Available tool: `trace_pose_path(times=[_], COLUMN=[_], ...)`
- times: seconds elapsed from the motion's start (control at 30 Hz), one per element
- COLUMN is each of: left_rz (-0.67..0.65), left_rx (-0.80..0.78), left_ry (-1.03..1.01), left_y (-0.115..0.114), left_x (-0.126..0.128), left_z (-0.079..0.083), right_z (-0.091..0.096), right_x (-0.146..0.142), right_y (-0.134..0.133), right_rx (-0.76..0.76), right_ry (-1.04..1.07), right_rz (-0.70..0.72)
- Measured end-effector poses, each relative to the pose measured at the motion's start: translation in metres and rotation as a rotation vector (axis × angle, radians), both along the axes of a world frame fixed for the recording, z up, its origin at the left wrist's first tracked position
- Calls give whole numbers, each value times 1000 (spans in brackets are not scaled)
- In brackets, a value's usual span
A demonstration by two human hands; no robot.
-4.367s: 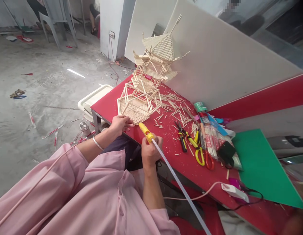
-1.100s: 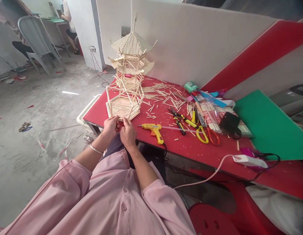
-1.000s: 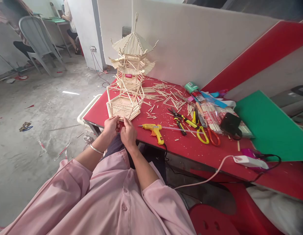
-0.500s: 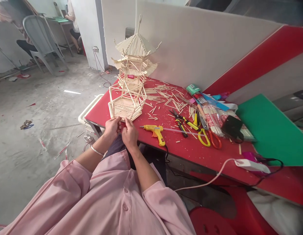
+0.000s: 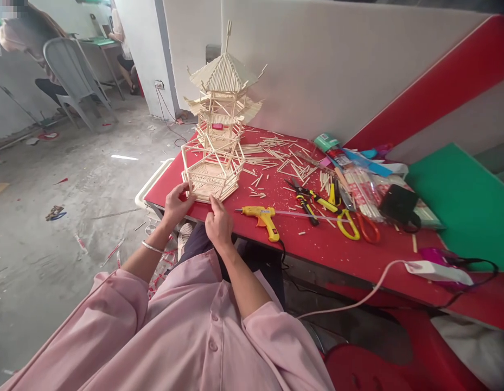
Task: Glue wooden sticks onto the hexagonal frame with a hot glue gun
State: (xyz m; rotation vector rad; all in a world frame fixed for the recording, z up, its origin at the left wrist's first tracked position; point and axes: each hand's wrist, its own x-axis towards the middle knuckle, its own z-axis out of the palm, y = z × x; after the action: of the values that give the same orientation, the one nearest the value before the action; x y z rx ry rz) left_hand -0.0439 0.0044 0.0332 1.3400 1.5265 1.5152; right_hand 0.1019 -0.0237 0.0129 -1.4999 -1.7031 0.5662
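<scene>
A six-sided frame of thin wooden sticks [image 5: 213,184] sits at the table's near left edge. My left hand [image 5: 177,203] grips its near left corner, with fingers along the side and thumb at the front. At the front edge of the base, my right hand [image 5: 219,221] touches with its index finger and thumb while the other fingers curl in. Directly behind rises a wooden-stick pagoda [image 5: 225,76] with layered roofs and a spire; I cannot tell whether the two are joined. To the right of my right hand lies a yellow hot glue gun [image 5: 263,218] with a clear glue stick in it.
Loose wooden sticks [image 5: 272,152] lie scattered on the red table [image 5: 317,255]. Pliers [image 5: 304,203], yellow-handled scissors [image 5: 348,225] and bagged sticks [image 5: 361,193] are farther right. A white power strip [image 5: 439,273] rests at the near right edge. Another person sits near a grey chair [image 5: 72,65].
My hands have moved apart: the left went leftward to the frame's corner, while the right stayed by the front edge, its index finger reaching forward. The view has shifted slightly.
</scene>
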Motion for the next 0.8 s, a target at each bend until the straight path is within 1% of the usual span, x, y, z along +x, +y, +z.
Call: trace_pose_path(times=[0.13,0.23,0.47,0.57,0.8], left_rz=[6,29,86,88,76], left_rx=[-16,-8,-4,-12,21], left_ry=[0,7,35,34,60], left_y=[2,3,2,1,2], left_x=[-2,-1,4,5,4], left_z=[-10,-13,-9,-7,-12], right_z=[-1,1,3,1,1], right_x=[0,0,0,0,1], right_y=[0,0,0,0,0], right_rx=[-1,-21,-21,-21,-9], right_ry=[-3,-12,-24,-19,-5], right_rz=[-2,-5,-2,-15,-17])
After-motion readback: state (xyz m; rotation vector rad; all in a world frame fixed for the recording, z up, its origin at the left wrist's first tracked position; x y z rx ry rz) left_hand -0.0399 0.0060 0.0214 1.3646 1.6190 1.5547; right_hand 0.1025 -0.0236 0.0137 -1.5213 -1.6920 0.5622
